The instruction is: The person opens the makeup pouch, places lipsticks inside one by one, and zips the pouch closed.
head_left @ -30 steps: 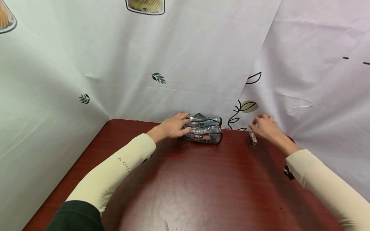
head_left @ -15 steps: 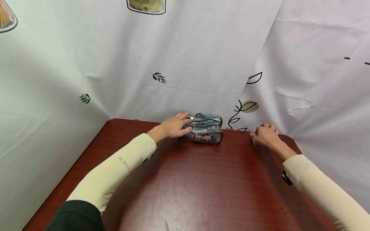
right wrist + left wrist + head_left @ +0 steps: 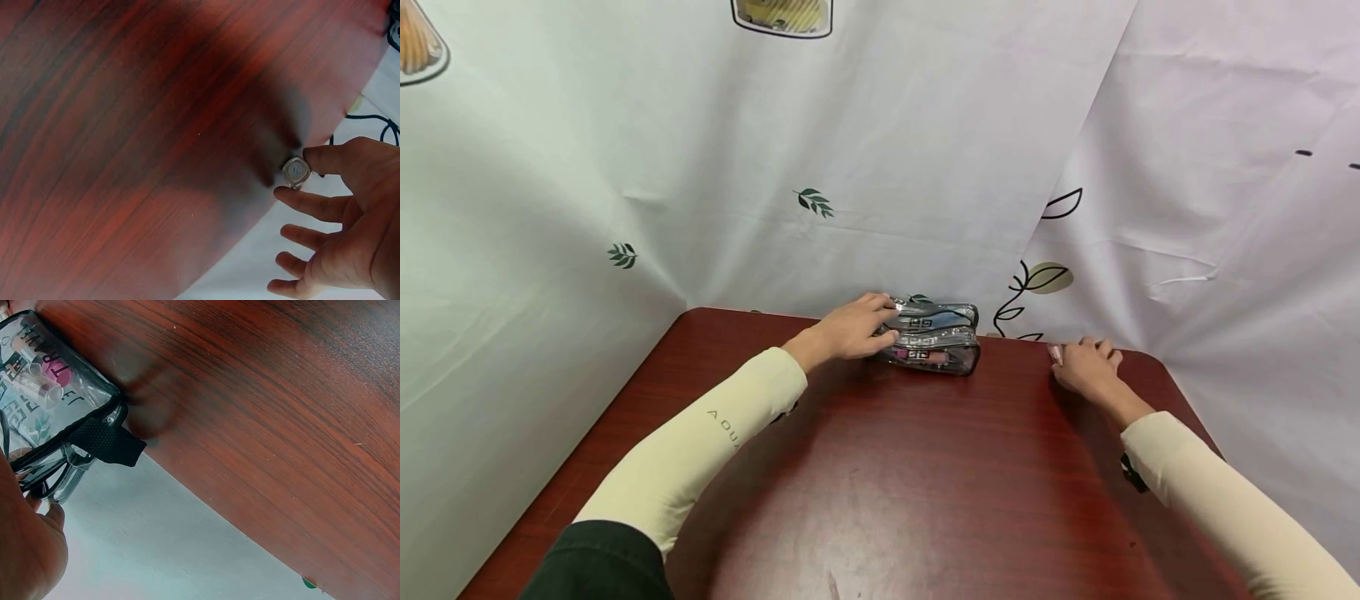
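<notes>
A clear cosmetic pouch (image 3: 951,357) with black trim stands at the table's back edge. Through its plastic show a pink-capped item (image 3: 57,373) and a small clear tube (image 3: 39,389). My left hand (image 3: 852,328) holds the pouch's left end, thumb at the front and fingers over the top; some fingertips are hidden behind it. Near the back right corner, my right hand (image 3: 1086,367) pinches a small pinkish lipstick (image 3: 1056,353) between thumb and index finger. In the right wrist view the lipstick's squarish end (image 3: 295,170) faces the camera, and the other fingers are spread.
The dark red wooden table (image 3: 880,467) ends against a white cloth backdrop (image 3: 910,150) printed with leaves. Cloth also bounds the left and right sides. A black strap tab (image 3: 109,444) sticks out from the pouch's end.
My right hand has come down onto the lipstick and taken it between thumb and index finger; the lipstick now looks tipped up. My left hand and the pouch have stayed put.
</notes>
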`<state>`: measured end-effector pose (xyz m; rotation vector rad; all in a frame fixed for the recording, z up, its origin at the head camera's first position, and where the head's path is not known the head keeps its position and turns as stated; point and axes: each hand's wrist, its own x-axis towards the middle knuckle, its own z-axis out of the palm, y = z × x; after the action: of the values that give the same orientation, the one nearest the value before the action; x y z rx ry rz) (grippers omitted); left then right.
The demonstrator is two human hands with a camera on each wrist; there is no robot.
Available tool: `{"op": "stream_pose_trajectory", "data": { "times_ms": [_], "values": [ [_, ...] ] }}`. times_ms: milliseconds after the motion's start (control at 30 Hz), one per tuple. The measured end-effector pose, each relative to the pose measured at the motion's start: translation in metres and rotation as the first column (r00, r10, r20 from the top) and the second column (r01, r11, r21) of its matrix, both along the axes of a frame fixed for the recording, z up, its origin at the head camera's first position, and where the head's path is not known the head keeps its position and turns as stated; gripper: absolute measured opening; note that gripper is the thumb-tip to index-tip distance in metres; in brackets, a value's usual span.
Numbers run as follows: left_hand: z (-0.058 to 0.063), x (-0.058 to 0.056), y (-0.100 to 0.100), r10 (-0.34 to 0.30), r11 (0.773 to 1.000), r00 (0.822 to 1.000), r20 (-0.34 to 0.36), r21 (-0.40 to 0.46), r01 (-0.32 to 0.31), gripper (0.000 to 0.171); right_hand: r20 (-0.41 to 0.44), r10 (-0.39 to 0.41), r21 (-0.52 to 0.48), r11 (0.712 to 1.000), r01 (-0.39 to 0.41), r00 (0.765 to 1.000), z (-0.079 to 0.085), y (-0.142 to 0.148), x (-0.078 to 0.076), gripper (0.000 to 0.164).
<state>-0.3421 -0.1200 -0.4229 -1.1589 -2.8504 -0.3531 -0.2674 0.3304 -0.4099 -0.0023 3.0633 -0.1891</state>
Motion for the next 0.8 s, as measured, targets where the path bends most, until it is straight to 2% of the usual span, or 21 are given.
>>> {"op": "stream_pose_trajectory", "data": {
  "times_ms": [100,167,267,300,367,500,533,633,667,700,800],
  "values": [
    [-0.003,-0.002,0.0,-0.003,1.0,1.0,-0.004,0.008,0.003,0.081,-0.007,-0.002,0.003,1.0,0.002,1.0,-0.003,0.001,-0.001,0.031],
    [0.007,0.008,0.001,0.002,1.0,1.0,0.009,0.012,-0.002,0.078,-0.015,-0.001,-0.001,1.0,0.001,1.0,-0.004,0.001,0.0,0.027],
    [0.017,0.016,0.002,0.005,1.0,1.0,0.027,0.007,-0.006,0.074,-0.017,0.002,-0.009,1.0,-0.002,1.0,-0.004,0.003,0.001,0.022],
    [0.012,0.012,0.0,-0.005,1.0,1.0,0.016,0.013,0.005,0.078,-0.016,0.002,-0.012,1.0,-0.002,1.0,-0.004,0.003,0.001,0.021],
    [0.016,0.015,0.001,0.002,1.0,1.0,0.028,-0.001,-0.002,0.078,-0.009,0.001,-0.014,1.0,-0.001,1.0,-0.003,0.004,0.0,0.022],
    [0.01,0.012,-0.002,-0.002,1.0,1.0,0.01,0.013,0.002,0.083,-0.005,0.005,-0.023,1.0,-0.005,1.0,0.002,0.005,-0.002,0.027],
    [0.018,0.019,0.001,0.009,1.0,1.0,0.021,0.0,-0.009,0.079,-0.007,0.008,-0.027,1.0,-0.008,1.0,0.004,0.005,-0.002,0.028],
    [0.024,0.025,0.003,0.013,1.0,0.999,0.03,0.002,-0.013,0.075,-0.028,0.02,-0.038,0.999,-0.021,0.999,0.013,0.005,-0.003,0.029],
    [0.03,0.029,0.005,0.018,1.0,0.999,0.049,-0.005,-0.018,0.073,-0.035,0.026,-0.043,0.999,-0.028,0.999,0.017,0.006,-0.003,0.029],
    [0.029,0.028,0.005,0.018,1.0,0.999,0.048,-0.007,-0.018,0.073,-0.047,0.034,-0.046,0.998,-0.036,0.998,0.021,0.005,-0.003,0.029],
    [0.008,0.009,0.0,0.003,1.0,0.999,0.043,0.022,-0.004,0.08,-0.085,0.053,-0.046,0.997,-0.057,0.995,0.034,0.003,-0.004,0.027]
  ]
}}
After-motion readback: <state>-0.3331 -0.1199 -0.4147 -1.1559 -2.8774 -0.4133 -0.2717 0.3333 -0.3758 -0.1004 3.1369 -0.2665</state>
